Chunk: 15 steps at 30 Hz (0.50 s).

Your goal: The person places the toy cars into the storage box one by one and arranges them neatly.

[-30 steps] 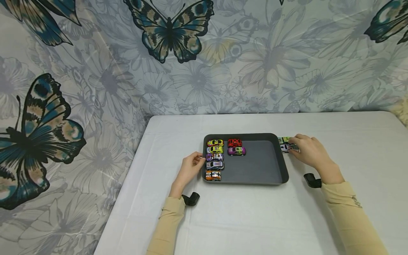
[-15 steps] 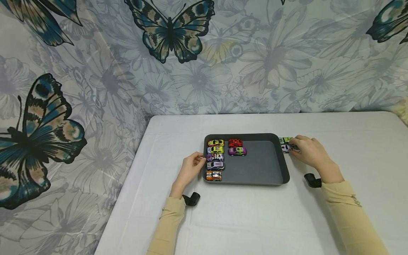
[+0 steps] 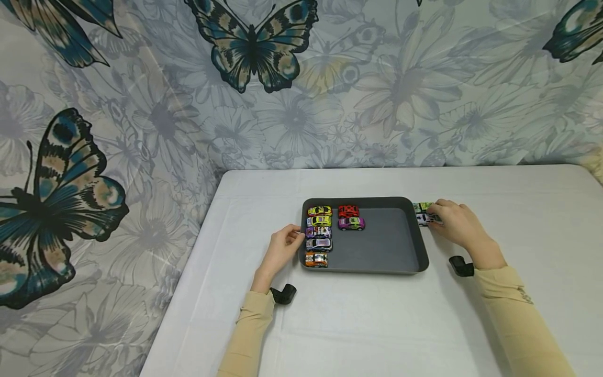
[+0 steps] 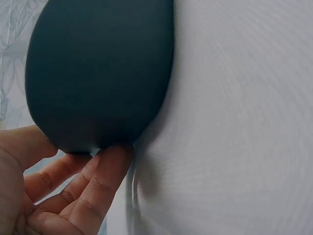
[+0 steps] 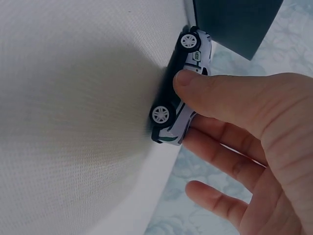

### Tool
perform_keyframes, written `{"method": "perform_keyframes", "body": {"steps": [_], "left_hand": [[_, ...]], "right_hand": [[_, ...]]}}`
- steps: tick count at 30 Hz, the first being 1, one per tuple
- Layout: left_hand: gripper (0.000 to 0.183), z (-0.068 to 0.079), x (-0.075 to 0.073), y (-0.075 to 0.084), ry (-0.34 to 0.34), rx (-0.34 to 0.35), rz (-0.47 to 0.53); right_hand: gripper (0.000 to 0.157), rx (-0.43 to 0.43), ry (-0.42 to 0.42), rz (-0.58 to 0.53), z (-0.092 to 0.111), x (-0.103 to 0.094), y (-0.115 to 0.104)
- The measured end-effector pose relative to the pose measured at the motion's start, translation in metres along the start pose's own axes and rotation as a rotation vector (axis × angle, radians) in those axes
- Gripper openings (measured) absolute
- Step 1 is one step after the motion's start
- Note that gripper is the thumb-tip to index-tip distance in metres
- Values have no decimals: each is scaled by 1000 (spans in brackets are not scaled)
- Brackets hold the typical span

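A dark grey tray point(image 3: 377, 246) rests on the table. Inside it, a column of several toy cars point(image 3: 319, 244) lines the left end, and a red toy car point(image 3: 348, 211) and a purple toy car point(image 3: 351, 224) sit to their right. My left hand point(image 3: 284, 248) grips the tray's left edge with thumb and fingertips, also seen in the left wrist view. Just outside the right edge, my right hand point(image 3: 459, 226) holds a white-and-black toy car point(image 5: 182, 88) between thumb and fingers, its wheels showing in the right wrist view. Beyond it lies a green toy car point(image 3: 422, 207), partly hidden.
The white-covered table point(image 3: 367, 324) spreads around the tray. Behind it hangs a fabric backdrop point(image 3: 292, 131) with butterflies and flowers. Black wrist devices point(image 3: 283, 294) stick out beside both wrists.
The tray and toy cars appear very slightly farther right in the head view, along with the backdrop. Both hands keep nearly the same place and hold.
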<state>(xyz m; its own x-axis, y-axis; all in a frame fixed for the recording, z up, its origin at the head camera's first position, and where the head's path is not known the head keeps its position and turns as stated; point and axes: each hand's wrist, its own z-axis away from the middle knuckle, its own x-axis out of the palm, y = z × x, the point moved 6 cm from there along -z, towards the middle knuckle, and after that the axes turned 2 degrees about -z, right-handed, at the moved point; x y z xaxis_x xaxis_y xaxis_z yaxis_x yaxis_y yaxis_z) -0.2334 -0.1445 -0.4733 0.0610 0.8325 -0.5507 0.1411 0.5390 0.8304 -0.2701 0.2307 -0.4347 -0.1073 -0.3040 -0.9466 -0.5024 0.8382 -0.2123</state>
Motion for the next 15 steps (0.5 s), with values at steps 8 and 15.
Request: {"method": "perform_keyframes", "body": {"steps": [8,15], "left_hand": [[21,1,-1,2,-1,5,-11],[20,1,0,1,-1,-16,-7]], "right_hand": [[27,-6,3,11,-1,0,0],[26,-22,17,19,-1,1,0]]}}
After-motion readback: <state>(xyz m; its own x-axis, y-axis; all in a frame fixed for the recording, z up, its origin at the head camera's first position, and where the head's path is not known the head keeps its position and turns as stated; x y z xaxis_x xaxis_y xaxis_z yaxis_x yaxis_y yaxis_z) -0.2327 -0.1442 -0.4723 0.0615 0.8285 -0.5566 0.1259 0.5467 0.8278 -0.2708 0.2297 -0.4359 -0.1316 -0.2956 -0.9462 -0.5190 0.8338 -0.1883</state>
